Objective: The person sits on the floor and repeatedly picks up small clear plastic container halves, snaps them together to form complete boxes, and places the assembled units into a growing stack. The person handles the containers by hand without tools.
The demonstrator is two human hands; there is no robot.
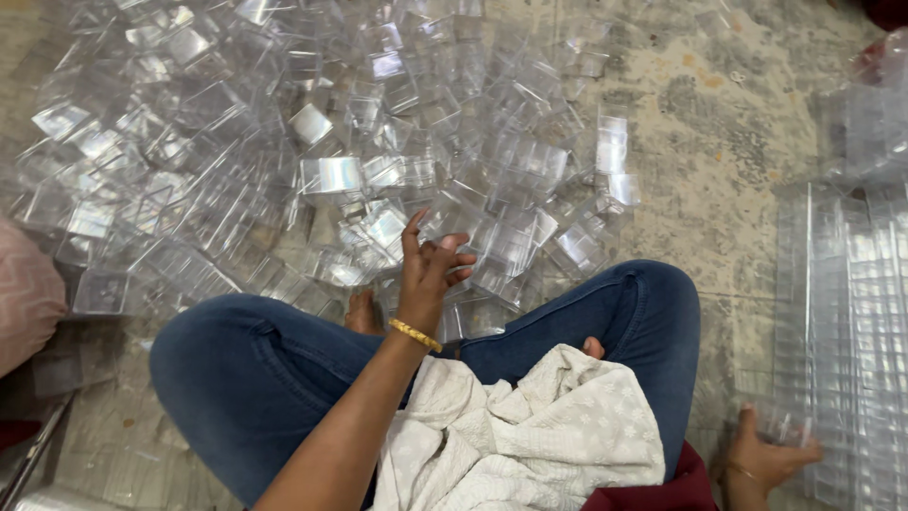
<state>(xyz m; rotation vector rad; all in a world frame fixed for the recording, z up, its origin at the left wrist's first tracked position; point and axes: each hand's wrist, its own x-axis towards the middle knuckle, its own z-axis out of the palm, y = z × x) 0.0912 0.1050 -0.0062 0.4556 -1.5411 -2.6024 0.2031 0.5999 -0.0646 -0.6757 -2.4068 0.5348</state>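
Two hands, clear-box sorting on the floor

Left hand [430, 265], at centre: fingers loosely curled, half open, holding nothing sure, just above the heap of clear plastic boxes [312, 161] spreading toward 11 o'clock. Right hand [761, 459], at 4 o'clock: closed around a small clear box [785, 428] beside the stacked rows [842, 322]. Risk: an elbow or knee nudging those rows could topple them.

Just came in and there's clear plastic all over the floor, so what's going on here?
A person sits cross-legged on the floor in blue jeans, a white cloth in their lap. Their left hand is raised over a big pile of clear plastic boxes, fingers loosely curled; whether it grips one is hard to tell. Their right hand rests low on the floor, touching a clear box at the foot of neatly stacked rows of boxes.
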